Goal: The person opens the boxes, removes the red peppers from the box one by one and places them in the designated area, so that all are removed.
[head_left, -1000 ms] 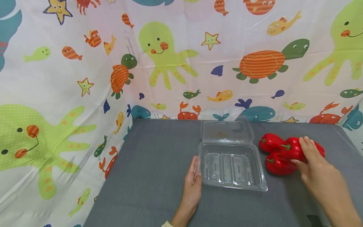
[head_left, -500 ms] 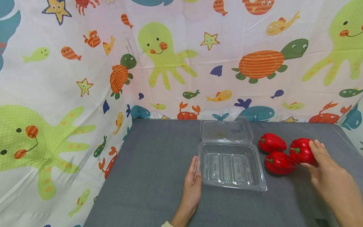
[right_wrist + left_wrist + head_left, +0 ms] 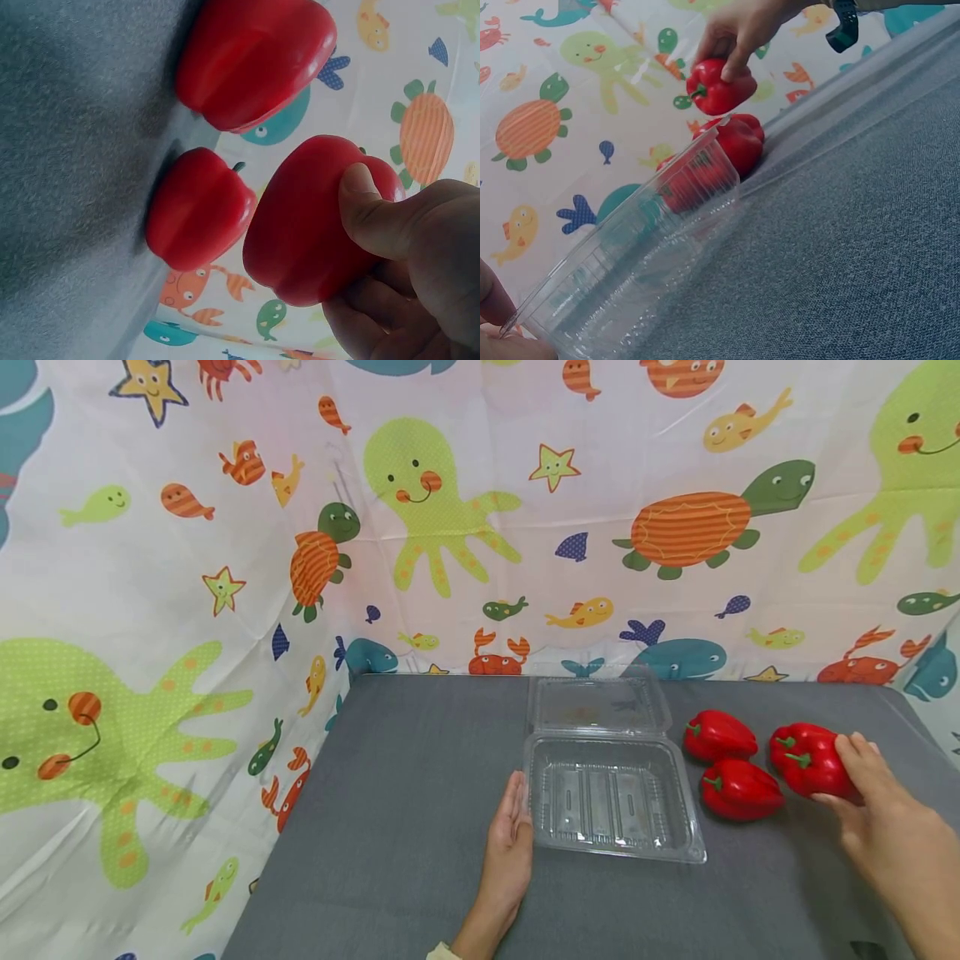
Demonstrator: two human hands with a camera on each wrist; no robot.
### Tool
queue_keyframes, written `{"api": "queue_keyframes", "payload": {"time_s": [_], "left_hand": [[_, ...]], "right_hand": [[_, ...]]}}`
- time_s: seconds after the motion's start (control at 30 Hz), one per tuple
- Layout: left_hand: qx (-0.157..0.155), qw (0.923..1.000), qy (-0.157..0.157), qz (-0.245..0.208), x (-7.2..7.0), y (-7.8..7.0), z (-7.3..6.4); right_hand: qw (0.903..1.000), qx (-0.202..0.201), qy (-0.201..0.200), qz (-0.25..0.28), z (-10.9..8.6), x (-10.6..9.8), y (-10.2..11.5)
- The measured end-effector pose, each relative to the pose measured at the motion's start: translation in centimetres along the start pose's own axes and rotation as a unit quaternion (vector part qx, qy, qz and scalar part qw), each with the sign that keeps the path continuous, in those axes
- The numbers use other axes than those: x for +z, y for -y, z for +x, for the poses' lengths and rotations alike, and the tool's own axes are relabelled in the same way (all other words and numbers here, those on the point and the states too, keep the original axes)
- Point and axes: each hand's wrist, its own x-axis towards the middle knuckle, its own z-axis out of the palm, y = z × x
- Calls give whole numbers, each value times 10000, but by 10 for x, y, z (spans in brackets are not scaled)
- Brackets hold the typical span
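Observation:
My right hand grips a red bell pepper, thumb on one side and fingers on the other. It is raised off the table, as the left wrist view shows. In the head view it overlaps another red bell pepper behind it. Two more bell peppers, a back one and a front one, lie to the left. A clear plastic container stands with its hinged lid laid back. My left hand pinches the container's left rim between thumb and fingers.
A grey cloth covers the table. Behind and to the left hangs a white curtain printed with sea animals, meeting the table's back edge. A dark band circles my right wrist.
My right hand has drawn its bell pepper away from the two left-hand peppers, to the right and slightly toward me. The left hand and the container have stayed put.

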Motion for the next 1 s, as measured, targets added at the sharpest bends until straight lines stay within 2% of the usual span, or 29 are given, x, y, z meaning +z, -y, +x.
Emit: {"api": "queue_keyframes", "payload": {"time_s": [0.3, 1.0], "left_hand": [[3, 10000, -1, 23, 0, 0, 0], [-24, 10000, -30, 34, 1, 0, 1]], "right_hand": [[10000, 52, -39, -23, -6, 1, -9], [9990, 148, 366, -231, -13, 2, -25]]}}
